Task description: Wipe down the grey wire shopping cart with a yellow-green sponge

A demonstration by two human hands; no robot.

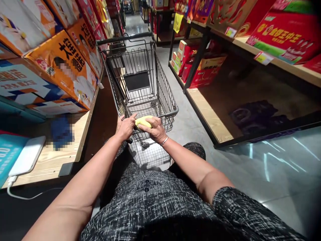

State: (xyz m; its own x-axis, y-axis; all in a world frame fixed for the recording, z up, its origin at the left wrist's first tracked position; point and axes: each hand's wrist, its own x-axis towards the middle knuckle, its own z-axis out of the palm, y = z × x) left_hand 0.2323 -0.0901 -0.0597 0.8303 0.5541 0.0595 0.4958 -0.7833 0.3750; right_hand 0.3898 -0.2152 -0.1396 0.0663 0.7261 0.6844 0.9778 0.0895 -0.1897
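Note:
A black wire shopping cart (165,77) stands before me, its near rim at my hands. My right hand (155,130) is closed around a bunched yellow cloth (144,121) at that rim. My left hand (125,128) is closed at the cloth's left end, by the near left corner of the cart, with a finger poking out above. The hands are close together, and the part of the rim under them is hidden.
Orange boxes (62,63) are stacked on the left shelf. A white power bank (28,155) with a cable lies nearer. On the right, a wooden shelf (208,115) holds red packages (283,33) above. Grey floor (250,180) runs beside it.

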